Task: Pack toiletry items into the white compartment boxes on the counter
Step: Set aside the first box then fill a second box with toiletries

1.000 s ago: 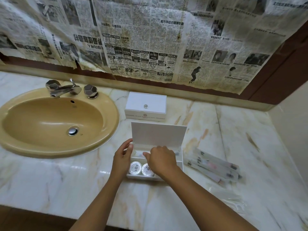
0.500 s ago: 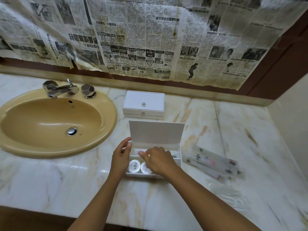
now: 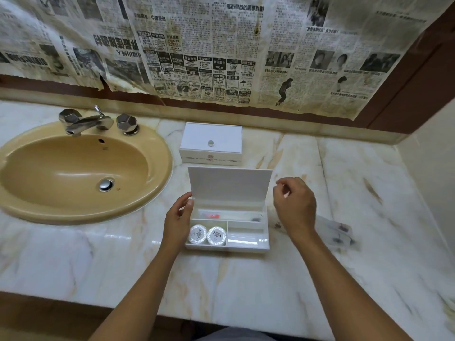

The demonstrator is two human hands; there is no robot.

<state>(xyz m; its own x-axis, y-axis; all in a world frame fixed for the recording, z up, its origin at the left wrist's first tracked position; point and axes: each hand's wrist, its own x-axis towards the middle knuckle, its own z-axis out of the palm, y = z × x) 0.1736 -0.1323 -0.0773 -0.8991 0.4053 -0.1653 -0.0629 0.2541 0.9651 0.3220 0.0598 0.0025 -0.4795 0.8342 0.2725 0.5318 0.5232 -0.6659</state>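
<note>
A: White plastic open box (image 3: pixel 227 247) sits mid-counter (image 3: pixel 307 279); a wrapped item (image 3: pixel 230 215) now occupies its rear slot.

B: We note the right hand (image 3: pixel 294 207) has lifted clear, fingers loosely curled, empty. Left hand (image 3: pixel 178 217) steadies the box, fingers relaxed against its wall. Next: packets (image 3: pixel 337 232) lying right.

An open white compartment box (image 3: pixel 227 232) sits on the marble surface (image 3: pixel 246 291), its hinged lid (image 3: pixel 229 184) standing upright at the back. The long rear compartment holds a clear-wrapped item (image 3: pixel 230 215) with a red patch and a dark end, lying lengthwise. The front left compartment holds two round wrapped soaps (image 3: pixel 207 234) side by side, each with a dark emblem. The front right compartments look bare apart from glare. Behind it, a second white box (image 3: pixel 211 143) stands closed, a small knob on its lid. To the right, blurred clear sachets (image 3: pixel 336 230) lie flat on the surface.
</note>
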